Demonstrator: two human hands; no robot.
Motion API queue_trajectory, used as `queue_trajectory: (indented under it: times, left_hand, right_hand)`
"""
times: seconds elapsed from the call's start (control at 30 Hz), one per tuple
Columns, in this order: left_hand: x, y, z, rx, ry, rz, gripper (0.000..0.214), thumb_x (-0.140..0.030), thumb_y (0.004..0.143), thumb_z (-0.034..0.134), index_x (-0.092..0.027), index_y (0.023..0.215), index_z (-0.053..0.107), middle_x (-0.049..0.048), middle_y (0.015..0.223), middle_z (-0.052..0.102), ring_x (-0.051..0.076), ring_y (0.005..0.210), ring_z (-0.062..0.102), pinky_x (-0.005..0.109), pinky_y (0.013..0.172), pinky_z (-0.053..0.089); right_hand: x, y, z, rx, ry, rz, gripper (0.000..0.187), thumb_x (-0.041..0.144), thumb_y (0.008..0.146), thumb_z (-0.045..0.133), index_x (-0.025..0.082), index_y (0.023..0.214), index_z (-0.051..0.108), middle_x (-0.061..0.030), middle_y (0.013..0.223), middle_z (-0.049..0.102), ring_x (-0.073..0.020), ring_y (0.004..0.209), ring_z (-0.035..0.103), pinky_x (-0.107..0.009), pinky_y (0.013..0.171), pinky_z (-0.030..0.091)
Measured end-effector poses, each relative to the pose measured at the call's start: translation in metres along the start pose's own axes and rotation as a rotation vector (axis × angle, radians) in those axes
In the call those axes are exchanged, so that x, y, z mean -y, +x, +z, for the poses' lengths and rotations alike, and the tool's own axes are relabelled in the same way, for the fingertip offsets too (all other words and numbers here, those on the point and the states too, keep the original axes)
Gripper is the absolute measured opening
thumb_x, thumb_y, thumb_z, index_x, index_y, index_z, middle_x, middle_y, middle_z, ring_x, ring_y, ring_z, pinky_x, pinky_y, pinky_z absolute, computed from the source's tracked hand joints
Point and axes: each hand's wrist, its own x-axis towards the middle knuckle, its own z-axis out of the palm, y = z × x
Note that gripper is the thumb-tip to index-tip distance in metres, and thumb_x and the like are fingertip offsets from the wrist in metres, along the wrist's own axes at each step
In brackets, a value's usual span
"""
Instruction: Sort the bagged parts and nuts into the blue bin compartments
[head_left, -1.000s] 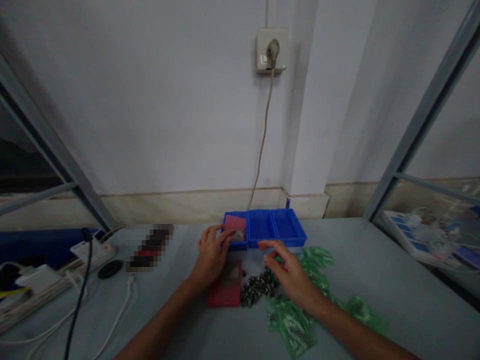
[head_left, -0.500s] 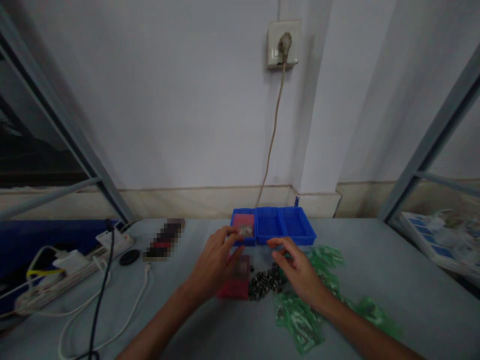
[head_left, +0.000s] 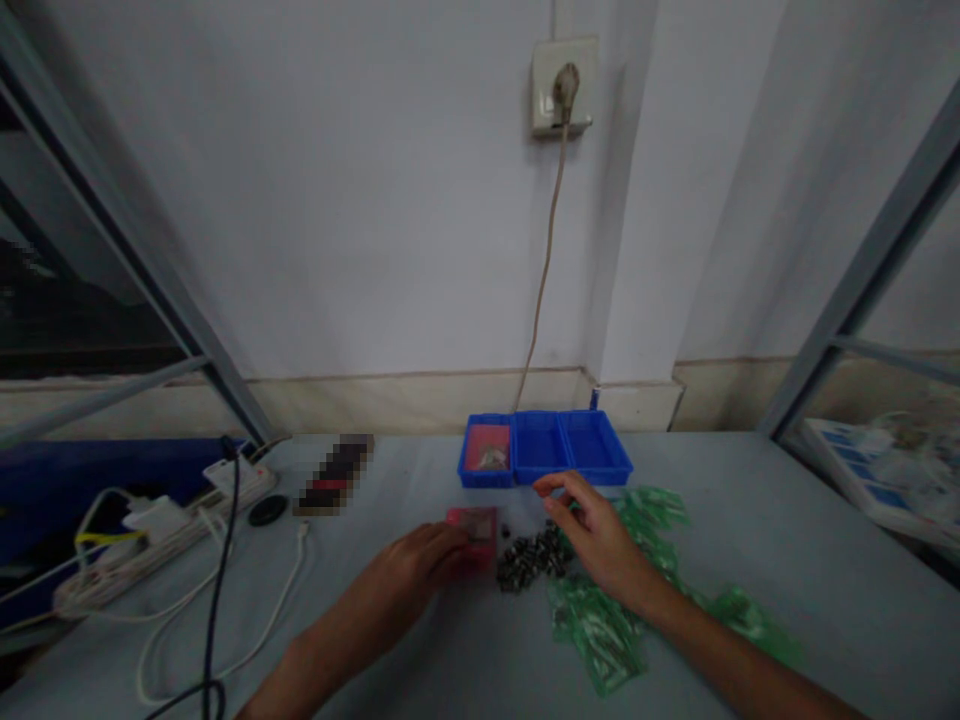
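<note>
My left hand (head_left: pixel 416 565) is down at the left side of a pink plastic bag (head_left: pixel 480 545) on the table, its curled fingers closed on the bag's edge; the thumb is mostly hidden. Something pale shows through the upper part of the bag. Just right of it lies a pile of small dark metal parts (head_left: pixel 529 562), with one loose piece (head_left: pixel 505 531) above it. Over the right end of the pile hovers my right hand (head_left: pixel 592 530), fingers bent, thumb and forefinger apart with nothing visible between them.
Behind the hands stands a blue three-compartment tray (head_left: pixel 540 476); its left compartment holds a pink bag (head_left: pixel 487 440). Green plastic bags (head_left: pixel 604 635) lie around my right forearm. On the left are a power strip (head_left: pixel 172 545), cables, a black round disc (head_left: pixel 268 510) and a blurred-out object (head_left: pixel 336 475).
My left hand has moved down and left, from in front of the tray onto the pink bag on the table. My right hand has stayed nearly in place.
</note>
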Motion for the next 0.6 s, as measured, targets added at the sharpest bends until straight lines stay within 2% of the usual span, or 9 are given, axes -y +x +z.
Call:
queue_trajectory:
  times: [0.13, 0.23, 0.37, 0.47, 0.53, 0.6]
  left_hand:
    - [-0.004, 0.013, -0.014, -0.064, -0.085, -0.113, 0.029, -0.033, 0.110, 0.051, -0.025, 0.120, 0.077, 0.0046, 0.114, 0.082, 0.022, 0.101, 0.078, 0.032, 0.093, 0.059]
    - [-0.003, 0.023, -0.018, -0.103, -0.078, -0.147, 0.029, -0.034, 0.109, 0.051, -0.023, 0.110, 0.078, 0.0037, 0.104, 0.082, 0.022, 0.093, 0.077, 0.030, 0.086, 0.056]
    - [-0.012, 0.045, -0.017, -0.197, -0.119, -0.124, 0.029, -0.032, 0.109, 0.049, -0.023, 0.113, 0.076, 0.0022, 0.099, 0.081, 0.020, 0.088, 0.074, 0.029, 0.082, 0.052]
    - [-0.021, 0.066, -0.011, -0.220, -0.209, -0.069, 0.029, -0.033, 0.108, 0.051, -0.021, 0.113, 0.077, 0.0023, 0.097, 0.080, 0.019, 0.085, 0.072, 0.028, 0.081, 0.053]
    - [-0.022, 0.080, -0.002, -0.221, -0.276, -0.020, 0.028, -0.033, 0.107, 0.053, -0.020, 0.117, 0.076, 0.0026, 0.097, 0.079, 0.018, 0.082, 0.071, 0.027, 0.078, 0.054]
    - [-0.018, 0.089, 0.009, -0.260, -0.335, 0.005, 0.031, -0.033, 0.109, 0.051, -0.021, 0.132, 0.068, 0.0029, 0.098, 0.077, 0.017, 0.078, 0.070, 0.027, 0.075, 0.056]
  right_hand:
    - [0.002, -0.001, -0.001, 0.048, -0.031, -0.016, 0.020, 0.037, 0.107, 0.056, 0.026, 0.112, 0.072, -0.0044, 0.107, 0.070, -0.0221, 0.091, 0.063, -0.033, 0.077, 0.047]
    - [0.008, -0.003, -0.002, 0.085, -0.060, -0.028, 0.020, 0.036, 0.107, 0.055, 0.026, 0.113, 0.071, -0.0043, 0.108, 0.070, -0.0219, 0.091, 0.064, -0.033, 0.076, 0.047]
    - [0.014, -0.007, -0.001, 0.138, -0.034, -0.021, 0.028, 0.037, 0.103, 0.063, 0.028, 0.130, 0.063, -0.0050, 0.119, 0.071, -0.0214, 0.091, 0.065, -0.032, 0.074, 0.048]
    - [0.010, -0.008, 0.001, 0.130, 0.056, -0.017, 0.035, 0.040, 0.101, 0.067, 0.028, 0.132, 0.058, -0.0048, 0.123, 0.071, -0.0214, 0.094, 0.065, -0.032, 0.078, 0.048]
    - [0.004, -0.006, 0.003, 0.101, 0.136, 0.004, 0.031, 0.043, 0.102, 0.066, 0.027, 0.127, 0.057, -0.0029, 0.111, 0.073, -0.0209, 0.090, 0.065, -0.031, 0.077, 0.047]
    - [-0.003, -0.002, 0.003, 0.060, 0.212, 0.036, 0.027, 0.045, 0.102, 0.066, 0.026, 0.119, 0.057, 0.0007, 0.093, 0.070, -0.0195, 0.082, 0.063, -0.030, 0.074, 0.045]
